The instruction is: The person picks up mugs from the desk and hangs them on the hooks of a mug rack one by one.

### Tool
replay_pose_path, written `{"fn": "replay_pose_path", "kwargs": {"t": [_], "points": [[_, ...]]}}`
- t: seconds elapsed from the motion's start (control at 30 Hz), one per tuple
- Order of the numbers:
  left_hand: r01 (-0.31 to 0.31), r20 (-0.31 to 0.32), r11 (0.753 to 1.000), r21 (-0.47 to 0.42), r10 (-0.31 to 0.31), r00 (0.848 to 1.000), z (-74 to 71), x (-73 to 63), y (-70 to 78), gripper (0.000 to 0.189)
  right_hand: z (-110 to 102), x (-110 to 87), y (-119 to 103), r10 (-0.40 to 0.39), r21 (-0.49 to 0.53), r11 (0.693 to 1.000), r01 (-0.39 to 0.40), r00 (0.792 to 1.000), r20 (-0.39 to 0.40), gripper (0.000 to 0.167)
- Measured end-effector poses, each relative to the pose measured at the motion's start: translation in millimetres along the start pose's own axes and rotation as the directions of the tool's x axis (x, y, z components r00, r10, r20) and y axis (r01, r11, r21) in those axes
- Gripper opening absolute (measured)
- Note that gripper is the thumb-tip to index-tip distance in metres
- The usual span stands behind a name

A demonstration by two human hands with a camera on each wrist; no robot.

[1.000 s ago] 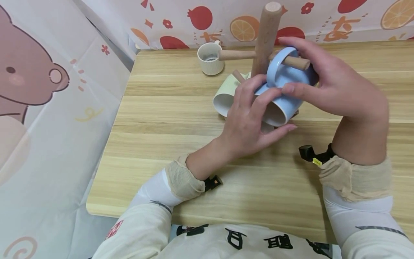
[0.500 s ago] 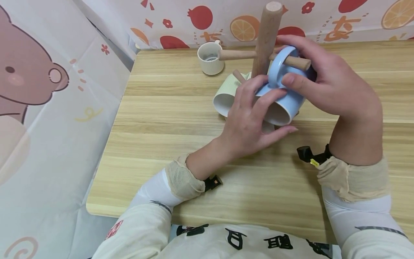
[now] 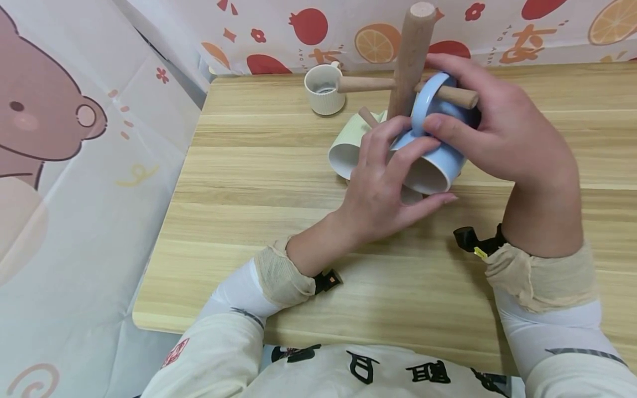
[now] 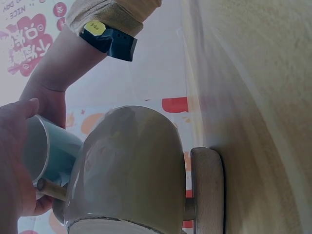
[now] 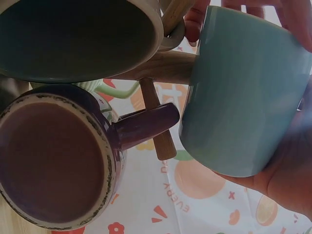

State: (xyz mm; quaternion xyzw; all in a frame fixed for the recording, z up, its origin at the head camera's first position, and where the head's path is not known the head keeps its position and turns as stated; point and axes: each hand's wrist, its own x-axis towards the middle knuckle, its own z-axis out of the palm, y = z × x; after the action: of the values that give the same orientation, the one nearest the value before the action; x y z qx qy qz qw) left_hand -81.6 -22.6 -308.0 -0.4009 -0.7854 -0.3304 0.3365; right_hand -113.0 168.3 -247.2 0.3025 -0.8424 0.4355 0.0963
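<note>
A light blue mug [image 3: 450,157] hangs tilted on the wooden mug tree [image 3: 410,55], mouth towards me. Its handle [image 3: 423,102] loops around a peg [image 3: 458,97] whose tip sticks out past it. My right hand [image 3: 517,121] grips the mug from the right, thumb by the handle; in the right wrist view, the palm lies along the blue mug [image 5: 243,97]. My left hand [image 3: 375,190] holds it near the rim from the left, thumb stretched out below. Left of it, a pale green mug [image 3: 348,132] also hangs on the tree, partly behind my left fingers.
A small white ribbed mug [image 3: 324,102] stands at the table's back. The right wrist view shows a purple mug [image 5: 146,127] near another peg. In the left wrist view, a large beige mug [image 4: 126,165] hangs above the wooden base [image 4: 207,190]. A printed curtain [image 3: 343,33] borders the table's far edge.
My right thumb has slid left and lower on the blue mug, and my right wrist has shifted slightly left. The left hand stays nearly still.
</note>
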Motion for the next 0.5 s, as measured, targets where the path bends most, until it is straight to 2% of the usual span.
{"fn": "replay_pose_path", "kwargs": {"t": [0.13, 0.27, 0.4, 0.5], "points": [[-0.004, -0.013, 1.0, 0.004, 0.004, 1.0, 0.7, -0.6, -0.7, 0.062, 2.0, 0.5, -1.4, 0.001, -0.005, 1.0, -0.001, 1.0, -0.018, 0.058], [-0.004, -0.006, 1.0, -0.002, 0.004, 1.0, 0.9, -0.9, -1.6, 0.062, 3.6, 2.7, -1.7, -0.094, 0.013, 0.995, 0.094, 0.994, -0.052, 0.053], [-0.005, -0.002, 1.0, -0.004, 0.005, 1.0, 0.8, -0.8, -2.4, 0.063, 8.4, 7.2, -3.2, -0.188, 0.038, 0.98, 0.195, 0.972, -0.144, 0.051], [-0.006, -0.005, 1.0, -0.004, 0.006, 1.0, 0.3, -0.4, -2.8, 0.063, 13.3, 11.1, -4.7, -0.232, 0.046, 0.967, 0.249, 0.945, -0.23, 0.056]]}}
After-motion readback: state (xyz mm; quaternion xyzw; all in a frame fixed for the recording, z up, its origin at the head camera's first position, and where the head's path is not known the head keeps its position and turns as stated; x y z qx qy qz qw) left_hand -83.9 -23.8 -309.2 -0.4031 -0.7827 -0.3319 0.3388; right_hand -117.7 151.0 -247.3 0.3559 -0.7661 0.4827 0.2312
